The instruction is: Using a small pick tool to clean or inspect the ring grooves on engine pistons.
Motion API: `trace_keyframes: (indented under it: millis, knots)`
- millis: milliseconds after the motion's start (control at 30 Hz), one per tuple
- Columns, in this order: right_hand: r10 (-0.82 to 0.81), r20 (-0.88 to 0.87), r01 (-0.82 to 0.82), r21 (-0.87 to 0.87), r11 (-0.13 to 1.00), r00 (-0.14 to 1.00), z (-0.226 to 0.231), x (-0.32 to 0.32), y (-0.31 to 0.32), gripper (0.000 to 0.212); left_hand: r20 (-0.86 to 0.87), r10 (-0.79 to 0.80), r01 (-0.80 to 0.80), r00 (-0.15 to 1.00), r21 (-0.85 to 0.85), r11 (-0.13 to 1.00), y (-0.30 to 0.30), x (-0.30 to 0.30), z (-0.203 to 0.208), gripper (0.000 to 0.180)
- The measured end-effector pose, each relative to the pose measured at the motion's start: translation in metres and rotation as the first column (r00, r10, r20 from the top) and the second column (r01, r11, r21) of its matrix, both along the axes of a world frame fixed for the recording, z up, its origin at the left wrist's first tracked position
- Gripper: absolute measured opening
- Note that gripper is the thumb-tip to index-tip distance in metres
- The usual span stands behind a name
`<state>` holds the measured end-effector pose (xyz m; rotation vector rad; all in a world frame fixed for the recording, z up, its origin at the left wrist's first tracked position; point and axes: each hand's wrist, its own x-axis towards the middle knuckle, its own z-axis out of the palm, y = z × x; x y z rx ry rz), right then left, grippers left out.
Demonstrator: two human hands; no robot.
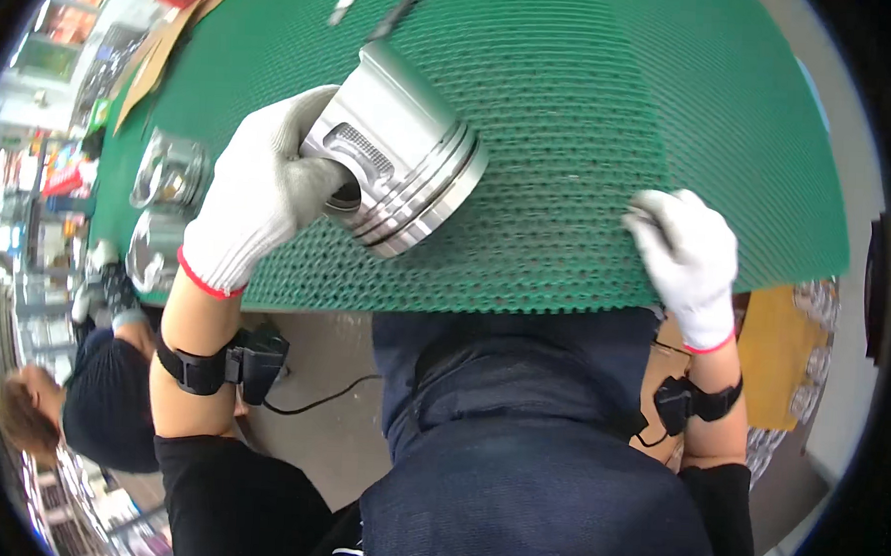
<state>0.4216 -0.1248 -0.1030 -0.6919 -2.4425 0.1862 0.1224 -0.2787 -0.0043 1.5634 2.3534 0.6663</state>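
Observation:
A shiny metal piston (pixel 382 146) is tilted above the green mat, its grooved ring end toward the lower right. My left hand (pixel 271 171), in a white knitted glove with a red cuff, is closed around its side. The thumb lies by the dark pin hole, and the other fingers are partly hidden behind the piston. My right hand (pixel 687 249), gloved the same way, is at the mat's near right part, apart from the piston. Its fingers are curled in, and nothing shows in them.
A green ribbed mat (pixel 572 115) covers the table. Two more pistons (pixel 170 172) stand at its left edge. Dark and white slender tools (pixel 403 8) lie at the far side, with cardboard (pixel 155 62) at far left. Another person (pixel 102 392) is at lower left; a cardboard box (pixel 770 357) is at right.

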Motion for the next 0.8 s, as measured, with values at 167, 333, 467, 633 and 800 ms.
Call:
trace_keyframes:
  millis: [167, 333, 467, 633, 800]
  knots:
    - [-0.063, 0.031, 0.065, -0.078, 0.995, 0.998, -0.001, 0.001, -0.002, 0.016, 0.343, 0.192, -0.255, 0.92, 0.147, 0.956, -0.049, -0.018, -0.027, 0.041]
    - [-0.061, 0.034, 0.063, -0.077, 0.995, 0.998, -0.002, -0.004, -0.005, 0.016, 0.454, 0.147, -0.268, 0.879, 0.216, 0.939, -0.065, -0.022, -0.038, 0.033]
    - [-0.062, 0.046, 0.065, -0.073, 0.995, 0.997, -0.003, -0.005, -0.006, 0.017, 0.25, 0.189, -0.232, 0.95, 0.157, 0.96, -0.063, -0.012, -0.027, 0.033]
    - [-0.047, 0.058, 0.054, -0.109, 0.993, 0.997, 0.002, 0.004, -0.005, 0.02, -0.665, -0.202, 0.497, 0.719, 0.288, 0.819, -0.054, 0.011, -0.017, 0.044]
    - [0.058, -0.047, -0.06, -0.044, 0.997, 0.997, 0.008, 0.006, -0.009, 0.019, 0.171, -0.014, -0.078, 0.985, 0.516, 0.853, -0.036, 0.009, -0.083, 0.048]
